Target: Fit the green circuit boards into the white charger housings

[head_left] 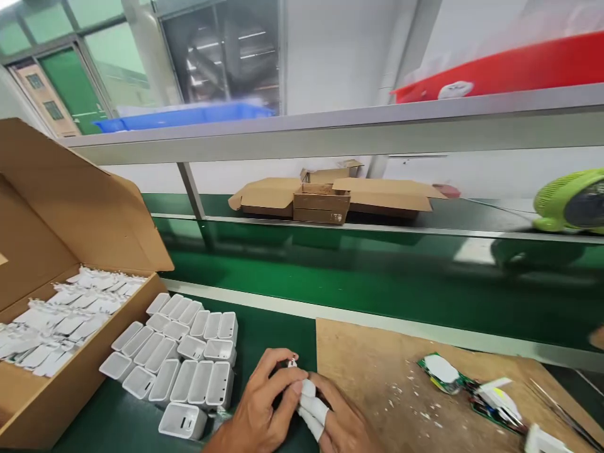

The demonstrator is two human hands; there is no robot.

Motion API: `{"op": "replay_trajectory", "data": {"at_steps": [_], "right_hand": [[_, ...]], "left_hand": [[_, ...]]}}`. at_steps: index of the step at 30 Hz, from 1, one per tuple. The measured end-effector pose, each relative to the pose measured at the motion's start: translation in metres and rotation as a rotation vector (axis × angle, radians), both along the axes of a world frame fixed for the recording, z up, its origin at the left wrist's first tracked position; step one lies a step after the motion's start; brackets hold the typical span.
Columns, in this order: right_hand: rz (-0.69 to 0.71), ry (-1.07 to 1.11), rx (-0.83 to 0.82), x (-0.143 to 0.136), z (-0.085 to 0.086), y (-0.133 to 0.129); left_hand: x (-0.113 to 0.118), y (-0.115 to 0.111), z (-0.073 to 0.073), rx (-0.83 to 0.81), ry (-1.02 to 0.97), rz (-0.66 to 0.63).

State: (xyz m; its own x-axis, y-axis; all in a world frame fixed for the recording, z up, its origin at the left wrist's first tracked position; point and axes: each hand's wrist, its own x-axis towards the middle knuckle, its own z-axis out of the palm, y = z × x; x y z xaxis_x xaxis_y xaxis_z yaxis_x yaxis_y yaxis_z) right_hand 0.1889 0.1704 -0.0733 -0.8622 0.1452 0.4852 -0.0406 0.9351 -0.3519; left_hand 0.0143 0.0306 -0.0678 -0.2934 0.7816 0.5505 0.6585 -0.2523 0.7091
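Okay so, slim white pieces [314, 412] are pinched by thumb and fingers of left hand [264, 402], lower part held in curled fingers of right hand [346, 418], all just over dark green bench top [268, 327]. Open-topped white plastic cases [183, 420] are bunched left of hands. Green circuit boards with wires [495, 402] are laid on worn brown board [368, 358], right side. Lime-green fan [561, 198] is parked way back.
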Motion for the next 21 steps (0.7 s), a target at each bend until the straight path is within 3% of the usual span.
{"op": "replay_trajectory", "data": {"at_steps": [4,6,13,17,21], "right_hand": [[-0.112,0.064,-0.165,-0.001,-0.003,-0.008],[-0.103,0.064,-0.200,-0.001,0.001,-0.009],[-0.043,-0.011,-0.143,-0.004,0.016,-0.010],[0.018,-0.020,-0.093,-0.007,0.011,-0.002],[-0.016,0.022,-0.098,-0.008,0.002,0.005]], "left_hand": [[0.009,0.001,0.000,0.004,-0.198,0.140],[0.010,0.001,-0.002,0.002,-0.253,0.173],[0.010,0.000,-0.004,-0.061,-0.316,0.185],[0.010,0.004,0.003,-0.043,-0.298,0.182],[0.008,0.008,0.008,-0.066,-0.293,0.181]]}}
